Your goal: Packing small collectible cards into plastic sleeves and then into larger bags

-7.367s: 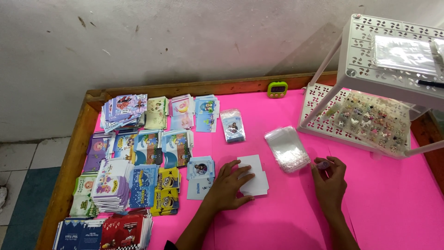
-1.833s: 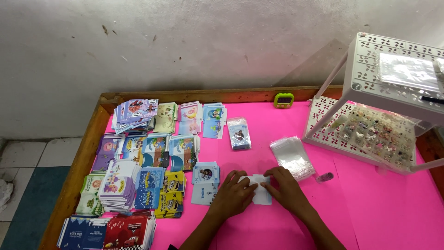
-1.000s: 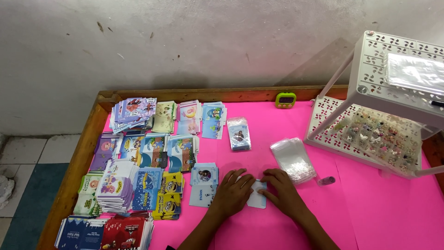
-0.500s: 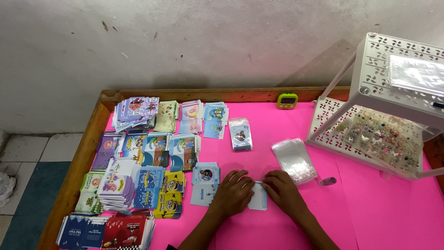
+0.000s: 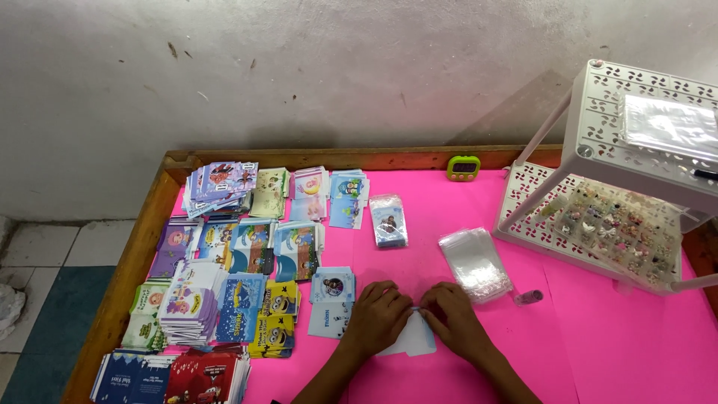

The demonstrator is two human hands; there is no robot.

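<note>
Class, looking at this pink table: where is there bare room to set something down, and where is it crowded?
Bare pink lies between the sleeved card and the green timer, and right of the right hand, below the white rack. The card stacks crowd the left.

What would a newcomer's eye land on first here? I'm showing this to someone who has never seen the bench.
The bright pink table top strikes first, then the colourful card stacks along its left side. At the near edge the left hand and right hand meet over a small white card; a white perforated rack stands at right.
</note>
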